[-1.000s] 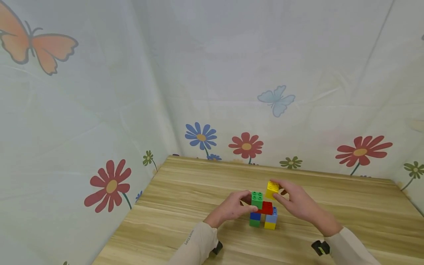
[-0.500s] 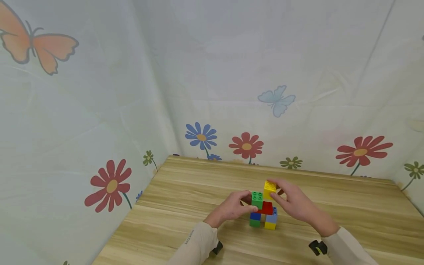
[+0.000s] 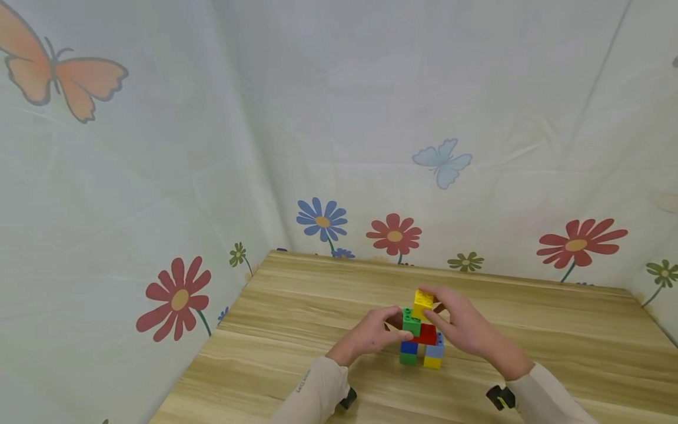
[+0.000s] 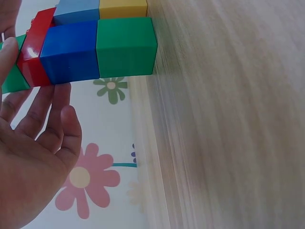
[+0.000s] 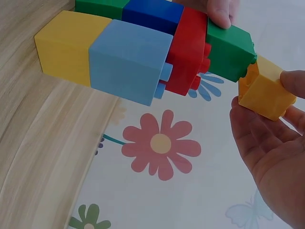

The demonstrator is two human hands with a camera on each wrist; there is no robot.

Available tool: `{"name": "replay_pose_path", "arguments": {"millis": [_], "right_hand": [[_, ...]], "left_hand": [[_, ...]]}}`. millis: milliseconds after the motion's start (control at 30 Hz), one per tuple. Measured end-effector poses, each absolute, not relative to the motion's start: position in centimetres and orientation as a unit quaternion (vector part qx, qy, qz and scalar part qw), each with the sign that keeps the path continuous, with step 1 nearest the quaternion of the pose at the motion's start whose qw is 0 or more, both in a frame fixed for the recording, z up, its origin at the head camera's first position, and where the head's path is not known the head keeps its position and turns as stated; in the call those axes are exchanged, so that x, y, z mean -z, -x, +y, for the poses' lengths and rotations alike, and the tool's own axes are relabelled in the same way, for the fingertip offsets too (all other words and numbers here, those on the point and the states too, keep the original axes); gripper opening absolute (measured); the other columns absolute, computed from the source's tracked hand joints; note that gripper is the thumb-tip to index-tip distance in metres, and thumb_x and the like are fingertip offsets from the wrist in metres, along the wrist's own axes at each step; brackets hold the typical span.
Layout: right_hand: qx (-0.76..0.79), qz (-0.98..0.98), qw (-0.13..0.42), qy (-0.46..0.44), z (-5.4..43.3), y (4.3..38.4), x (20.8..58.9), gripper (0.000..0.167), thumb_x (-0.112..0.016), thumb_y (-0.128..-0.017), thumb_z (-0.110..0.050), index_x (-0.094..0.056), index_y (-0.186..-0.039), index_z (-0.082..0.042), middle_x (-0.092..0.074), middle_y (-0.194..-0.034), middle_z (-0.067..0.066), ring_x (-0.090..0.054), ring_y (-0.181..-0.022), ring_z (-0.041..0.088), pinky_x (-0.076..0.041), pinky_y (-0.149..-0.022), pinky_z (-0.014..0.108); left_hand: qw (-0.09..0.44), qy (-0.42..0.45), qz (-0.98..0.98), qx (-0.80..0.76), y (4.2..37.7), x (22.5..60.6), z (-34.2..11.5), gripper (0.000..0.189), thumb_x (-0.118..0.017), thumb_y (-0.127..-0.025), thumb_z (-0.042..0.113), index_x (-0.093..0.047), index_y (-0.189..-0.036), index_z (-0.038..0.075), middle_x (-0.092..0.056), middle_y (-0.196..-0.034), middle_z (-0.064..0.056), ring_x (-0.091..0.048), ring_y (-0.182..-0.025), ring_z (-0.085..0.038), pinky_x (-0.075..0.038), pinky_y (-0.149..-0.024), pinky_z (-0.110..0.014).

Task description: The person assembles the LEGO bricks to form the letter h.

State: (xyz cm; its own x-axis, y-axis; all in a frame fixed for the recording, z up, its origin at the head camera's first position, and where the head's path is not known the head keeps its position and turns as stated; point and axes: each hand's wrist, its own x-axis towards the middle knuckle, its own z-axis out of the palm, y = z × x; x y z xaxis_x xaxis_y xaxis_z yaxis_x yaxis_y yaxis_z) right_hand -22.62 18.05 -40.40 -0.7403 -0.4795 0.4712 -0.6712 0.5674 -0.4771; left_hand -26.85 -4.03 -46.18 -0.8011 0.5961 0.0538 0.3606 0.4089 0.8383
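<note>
My right hand [image 3: 463, 327] pinches a yellow toy brick [image 3: 423, 304] between thumb and fingers, over the right part of a green brick [image 3: 409, 325]. In the right wrist view the yellow brick's hollow underside tilts against the green brick's studs. With its thumb in front and fingers behind, my left hand [image 3: 371, 333] grips that green brick. Below it lies a red brick [image 3: 428, 335] bridging two columns. The left column is a blue brick [image 4: 71, 51] over a lower green brick [image 4: 126, 46]; the right is a light blue brick [image 5: 128, 59] over a lower yellow brick [image 5: 69, 45].
The bricks stand on a wood-grain table [image 3: 318, 294]. Behind and to the left hangs a pale cloth [image 3: 339, 118] printed with flowers and butterflies. A black wrist device [image 3: 500, 397] sits at the right sleeve.
My right hand has moved left with the yellow brick, from above the red brick's right part to over the upper green brick. The left hand and the structure have stayed in place.
</note>
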Motion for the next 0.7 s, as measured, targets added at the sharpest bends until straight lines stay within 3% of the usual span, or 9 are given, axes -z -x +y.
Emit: {"name": "replay_pose_path", "arguments": {"millis": [400,700], "right_hand": [[-0.333,-0.871,0.141,-0.334,17.1,23.0,40.4,0.045,-0.065,-0.089,-0.006,-0.048,-0.13,-0.001,-0.058,-0.111,0.004,-0.058,-0.092,0.016,-0.053,-0.076,0.03],[-0.342,-0.875,0.11,-0.326,16.9,23.0,40.5,0.043,-0.062,-0.093,-0.013,-0.047,-0.132,-0.006,-0.057,-0.114,0.003,-0.059,-0.091,0.015,-0.051,-0.076,0.024]], "left_hand": [[0.124,-0.295,0.83,-0.457,26.9,46.0,-4.0,0.027,-0.067,-0.088,0.034,-0.062,-0.111,0.022,-0.062,-0.099,0.014,-0.056,-0.091,-0.003,-0.046,-0.082,-0.022],[0.126,-0.296,0.828,-0.459,26.8,46.0,-4.1,0.029,-0.066,-0.088,0.035,-0.061,-0.115,0.022,-0.063,-0.1,0.014,-0.056,-0.091,-0.003,-0.046,-0.082,-0.023]]}}
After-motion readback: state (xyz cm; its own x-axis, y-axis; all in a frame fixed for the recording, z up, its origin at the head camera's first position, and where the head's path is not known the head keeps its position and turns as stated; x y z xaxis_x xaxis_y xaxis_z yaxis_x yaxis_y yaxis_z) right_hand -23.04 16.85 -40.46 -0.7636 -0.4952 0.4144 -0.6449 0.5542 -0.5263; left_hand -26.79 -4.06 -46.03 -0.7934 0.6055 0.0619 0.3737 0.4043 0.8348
